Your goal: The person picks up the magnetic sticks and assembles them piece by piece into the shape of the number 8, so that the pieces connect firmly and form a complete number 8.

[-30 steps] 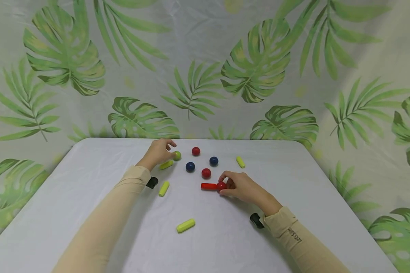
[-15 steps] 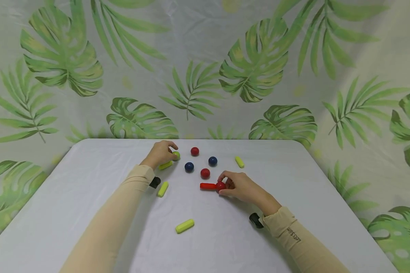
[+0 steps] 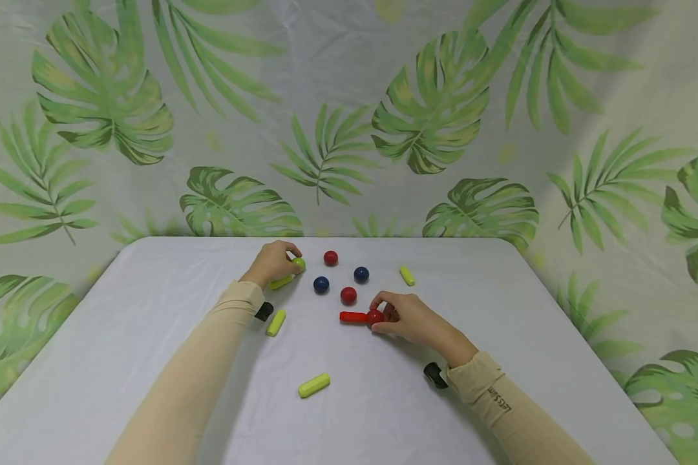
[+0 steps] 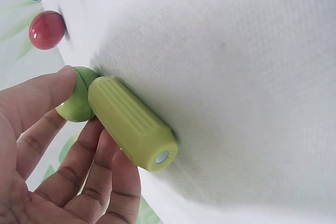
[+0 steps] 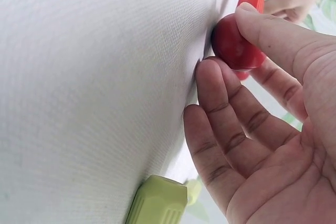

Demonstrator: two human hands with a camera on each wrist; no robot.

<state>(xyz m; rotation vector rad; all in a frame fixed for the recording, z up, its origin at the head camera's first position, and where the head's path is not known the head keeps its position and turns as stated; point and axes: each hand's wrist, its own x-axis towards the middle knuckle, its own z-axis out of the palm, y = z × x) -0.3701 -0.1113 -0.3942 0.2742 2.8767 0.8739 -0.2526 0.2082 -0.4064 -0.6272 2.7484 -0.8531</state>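
Note:
At the table's far left, my left hand (image 3: pixel 272 261) pinches a green ball (image 4: pixel 81 94) between thumb and fingers. A yellow-green ribbed rod (image 4: pixel 134 124) lies against that ball, with a small pale spot on its near end. My right hand (image 3: pixel 410 318) holds a red ball (image 5: pixel 233 43) between thumb and fingertips, nearer the middle of the table. A red rod (image 3: pixel 353 317) extends leftward from this ball, its end meeting it. Whether either ball is fastened to its rod, I cannot tell.
Two blue balls (image 3: pixel 321 285) and two more red balls (image 3: pixel 348 296) lie between the hands. Other yellow-green rods rest around: one rod (image 3: pixel 276 323) by the left forearm, one rod (image 3: pixel 314 385) in front, one rod (image 3: pixel 406 276) at back right. A leaf-patterned curtain (image 3: pixel 326 129) hangs behind the white table.
The whole head view shifts slightly left. My left hand's fingers close a little around the green ball; the right hand keeps its hold on the red ball.

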